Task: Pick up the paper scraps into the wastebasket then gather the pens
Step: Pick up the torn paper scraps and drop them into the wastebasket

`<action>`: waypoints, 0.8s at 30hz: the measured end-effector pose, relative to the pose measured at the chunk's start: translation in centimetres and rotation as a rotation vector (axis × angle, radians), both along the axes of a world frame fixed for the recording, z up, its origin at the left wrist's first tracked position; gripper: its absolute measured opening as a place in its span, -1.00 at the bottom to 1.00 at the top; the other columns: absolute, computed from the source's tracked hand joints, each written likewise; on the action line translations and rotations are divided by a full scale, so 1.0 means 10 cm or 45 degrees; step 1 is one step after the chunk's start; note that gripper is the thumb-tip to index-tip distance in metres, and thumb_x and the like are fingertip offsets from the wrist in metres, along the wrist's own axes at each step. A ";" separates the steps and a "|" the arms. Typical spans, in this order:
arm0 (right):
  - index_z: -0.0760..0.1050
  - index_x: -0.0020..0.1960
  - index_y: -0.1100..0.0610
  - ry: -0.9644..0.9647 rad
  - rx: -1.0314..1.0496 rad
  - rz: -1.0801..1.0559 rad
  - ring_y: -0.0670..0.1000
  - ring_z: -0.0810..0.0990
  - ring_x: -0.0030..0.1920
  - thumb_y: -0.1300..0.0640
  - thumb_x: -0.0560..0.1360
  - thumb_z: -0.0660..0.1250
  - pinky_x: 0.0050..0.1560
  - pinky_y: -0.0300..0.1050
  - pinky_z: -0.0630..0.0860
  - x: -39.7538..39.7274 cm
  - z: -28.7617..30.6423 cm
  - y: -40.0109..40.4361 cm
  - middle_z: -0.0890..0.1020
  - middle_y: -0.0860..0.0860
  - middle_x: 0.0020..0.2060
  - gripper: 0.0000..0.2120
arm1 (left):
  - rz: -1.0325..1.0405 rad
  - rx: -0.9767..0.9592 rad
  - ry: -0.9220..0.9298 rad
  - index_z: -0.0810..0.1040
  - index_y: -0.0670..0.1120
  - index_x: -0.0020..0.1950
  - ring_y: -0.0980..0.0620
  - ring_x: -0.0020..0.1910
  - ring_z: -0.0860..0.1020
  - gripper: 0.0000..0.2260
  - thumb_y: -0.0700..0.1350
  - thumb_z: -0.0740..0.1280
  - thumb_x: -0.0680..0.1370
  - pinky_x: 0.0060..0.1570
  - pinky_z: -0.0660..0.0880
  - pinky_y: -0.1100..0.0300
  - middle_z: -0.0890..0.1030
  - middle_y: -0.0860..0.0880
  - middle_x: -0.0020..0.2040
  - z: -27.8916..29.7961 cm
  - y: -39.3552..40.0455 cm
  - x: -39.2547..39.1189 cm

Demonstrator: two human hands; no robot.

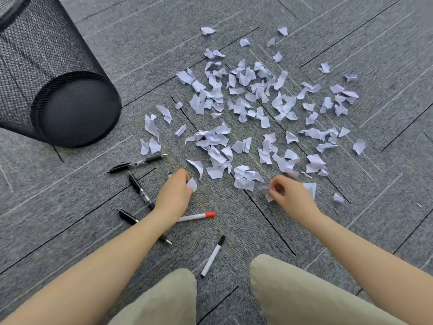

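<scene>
Several torn white paper scraps (253, 109) lie scattered over the grey carpet ahead of me. My left hand (174, 194) is closed around a scrap (192, 184) at the near left edge of the pile. My right hand (289, 193) pinches small scraps (269, 197) at the near right edge. A black mesh wastebasket (54, 87) stands at the upper left. Several pens lie near my left arm: a black pen (138, 163), a second black pen (140, 190), a third (127, 216) partly under my forearm, a red-capped marker (199, 216) and a black-capped marker (213, 256).
My knees in beige trousers (293, 292) fill the bottom of the view. Grey carpet tiles (351, 26) with dark seams cover the floor all around.
</scene>
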State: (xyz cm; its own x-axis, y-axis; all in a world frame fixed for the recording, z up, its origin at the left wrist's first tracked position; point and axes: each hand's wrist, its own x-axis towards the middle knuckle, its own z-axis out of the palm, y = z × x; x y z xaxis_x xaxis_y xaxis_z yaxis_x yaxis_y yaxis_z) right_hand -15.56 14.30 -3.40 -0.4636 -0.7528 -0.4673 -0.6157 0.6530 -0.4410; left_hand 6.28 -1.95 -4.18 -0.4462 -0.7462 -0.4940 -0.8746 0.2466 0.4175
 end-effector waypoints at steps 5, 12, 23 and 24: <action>0.49 -0.16 0.10 -0.259 -0.206 -0.197 -0.07 0.45 -0.29 0.06 0.47 0.35 -0.27 -0.24 0.36 0.11 0.11 -0.07 0.54 -0.05 -0.29 -0.88 | -0.190 -0.020 -0.007 0.49 -0.13 -0.10 0.00 -0.28 0.46 -0.88 -0.10 0.26 0.57 -0.23 0.46 0.08 0.42 -0.05 0.03 0.03 -0.05 0.02; 0.53 -0.18 0.07 0.035 -0.142 0.157 -0.01 0.44 0.19 0.05 0.44 0.39 0.24 -0.02 0.36 0.21 0.04 -0.41 0.50 -0.05 0.20 -0.90 | -0.588 -0.278 0.121 0.53 -0.14 -0.06 0.00 0.15 0.51 -0.89 -0.11 0.29 0.55 0.13 0.51 0.14 0.40 -0.05 0.35 0.19 -0.21 -0.29; 0.39 -0.05 0.04 -0.040 -0.084 -0.106 -0.03 0.52 -0.24 0.15 0.50 0.30 -0.21 -0.06 0.51 0.20 -0.08 -0.31 0.52 -0.10 -0.25 -0.90 | -0.462 -0.140 0.054 0.34 -0.12 -0.15 0.00 -0.24 0.41 -0.88 -0.24 0.19 0.58 -0.26 0.41 0.13 0.44 -0.04 -0.19 0.04 -0.27 -0.26; 0.40 -0.02 0.03 -0.079 -0.097 -0.155 -0.05 0.51 -0.24 0.14 0.50 0.31 -0.20 -0.06 0.52 0.19 -0.10 -0.30 0.51 -0.12 -0.26 -0.89 | -0.322 -0.036 0.098 0.35 -0.12 -0.15 0.02 -0.31 0.39 -0.88 -0.21 0.21 0.58 -0.32 0.37 0.17 0.46 -0.04 -0.23 0.06 -0.27 -0.26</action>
